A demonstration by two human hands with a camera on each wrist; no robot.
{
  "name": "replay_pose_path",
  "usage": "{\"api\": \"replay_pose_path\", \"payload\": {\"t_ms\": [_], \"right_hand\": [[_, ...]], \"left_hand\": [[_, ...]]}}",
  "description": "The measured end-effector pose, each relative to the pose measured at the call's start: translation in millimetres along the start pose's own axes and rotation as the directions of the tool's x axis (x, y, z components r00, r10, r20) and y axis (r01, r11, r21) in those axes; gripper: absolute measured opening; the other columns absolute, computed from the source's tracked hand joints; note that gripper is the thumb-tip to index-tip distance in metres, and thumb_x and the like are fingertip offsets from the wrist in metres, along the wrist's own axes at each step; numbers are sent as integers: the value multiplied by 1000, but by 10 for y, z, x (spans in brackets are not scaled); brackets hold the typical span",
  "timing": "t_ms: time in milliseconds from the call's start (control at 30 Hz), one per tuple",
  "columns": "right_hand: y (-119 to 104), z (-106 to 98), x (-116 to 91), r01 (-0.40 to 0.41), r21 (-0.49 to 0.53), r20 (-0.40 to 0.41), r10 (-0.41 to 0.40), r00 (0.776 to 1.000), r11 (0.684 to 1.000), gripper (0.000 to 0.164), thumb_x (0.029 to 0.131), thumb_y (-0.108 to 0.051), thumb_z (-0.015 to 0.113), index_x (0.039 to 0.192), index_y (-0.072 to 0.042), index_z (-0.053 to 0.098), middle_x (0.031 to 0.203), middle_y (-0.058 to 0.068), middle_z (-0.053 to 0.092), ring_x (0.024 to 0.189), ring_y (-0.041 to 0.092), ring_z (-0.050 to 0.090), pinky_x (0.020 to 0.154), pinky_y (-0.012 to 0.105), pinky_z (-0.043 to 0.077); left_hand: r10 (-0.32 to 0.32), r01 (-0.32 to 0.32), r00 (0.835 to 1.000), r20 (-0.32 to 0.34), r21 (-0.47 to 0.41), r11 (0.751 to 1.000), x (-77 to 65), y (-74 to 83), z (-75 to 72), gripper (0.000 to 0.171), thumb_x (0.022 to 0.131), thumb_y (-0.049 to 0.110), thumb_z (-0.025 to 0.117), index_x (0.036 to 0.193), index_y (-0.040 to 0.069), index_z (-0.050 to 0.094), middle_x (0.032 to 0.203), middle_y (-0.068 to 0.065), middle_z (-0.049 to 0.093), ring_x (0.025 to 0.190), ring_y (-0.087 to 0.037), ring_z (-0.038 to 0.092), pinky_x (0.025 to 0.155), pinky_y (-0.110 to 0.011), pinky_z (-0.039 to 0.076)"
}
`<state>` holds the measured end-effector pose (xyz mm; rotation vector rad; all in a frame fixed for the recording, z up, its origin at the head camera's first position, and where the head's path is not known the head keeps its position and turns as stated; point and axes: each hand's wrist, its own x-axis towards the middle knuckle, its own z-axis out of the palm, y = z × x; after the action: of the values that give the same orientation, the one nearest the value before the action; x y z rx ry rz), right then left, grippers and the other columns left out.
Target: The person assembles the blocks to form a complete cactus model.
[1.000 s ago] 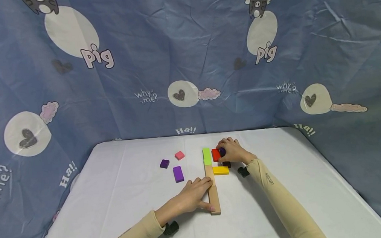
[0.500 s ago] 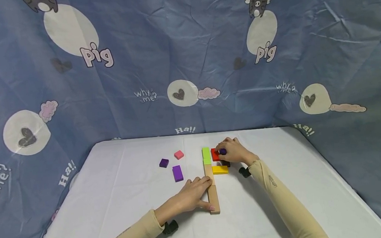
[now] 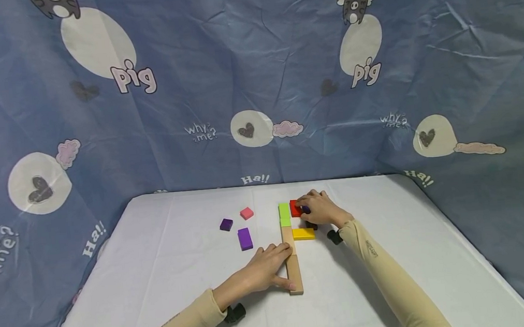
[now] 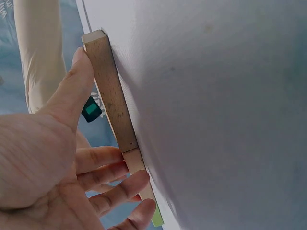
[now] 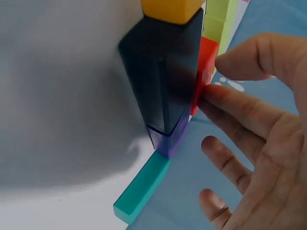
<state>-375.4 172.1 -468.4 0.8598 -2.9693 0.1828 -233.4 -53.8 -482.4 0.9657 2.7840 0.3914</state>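
In the head view my left hand lies along a row of natural wooden blocks, thumb and extended fingertips touching its side. Light green blocks continue the row at its far end. My right hand holds a red block by its edge with thumb and fingertips, just right of the green ones. Close to this hand, the right wrist view has a black block, a purple block and a teal block. Most of these are covered by the hand from above.
A yellow block lies against the row's right side. Left of the row are a purple block, a dark purple block and a pink block. All lie on a white table before a blue printed cloth.
The red block has shifted slightly away from me, beside the green blocks, under my right fingers. My left hand has stayed in place on the wooden blocks.
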Motion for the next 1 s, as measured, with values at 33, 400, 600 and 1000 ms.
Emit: {"api": "replay_pose_path", "payload": {"t_ms": [33,400,600,1000], "right_hand": [[5,3,16,-7,-1,5,7,1000,1000,39,90,-27,63,127,-16,65,135,4,59,125,29,46,92,50,35],[61,30,212,-88,56,43,86,995,995,41,93,-24,55,132,-14,60,141,6,53,129,31,42,98,52,33],[72,36,302,-104,59,66,100,993,993,42,94,-23,53,135,-14,57,143,6,51,131,32,41,99,52,32],[30,38,421,-123,21,119,120,986,992,46,98,-25,48,143,-16,49,150,3,43,135,33,36,102,52,30]], "left_hand": [[0,0,1000,1,0,1000,0,1,1,95,72,63,68,147,11,41,154,-3,37,134,-25,41,107,-59,34],[-2,2,1000,4,3,1000,2,14,-9,95,72,63,68,147,11,40,153,-3,37,133,-23,42,107,-58,34],[2,-2,1000,1,14,1000,2,9,-12,95,72,64,67,147,11,41,153,-2,38,131,-23,43,105,-56,36],[16,-16,1000,-7,23,1000,4,-7,2,94,73,64,67,147,12,41,153,-2,38,131,-22,43,105,-56,37]]}}
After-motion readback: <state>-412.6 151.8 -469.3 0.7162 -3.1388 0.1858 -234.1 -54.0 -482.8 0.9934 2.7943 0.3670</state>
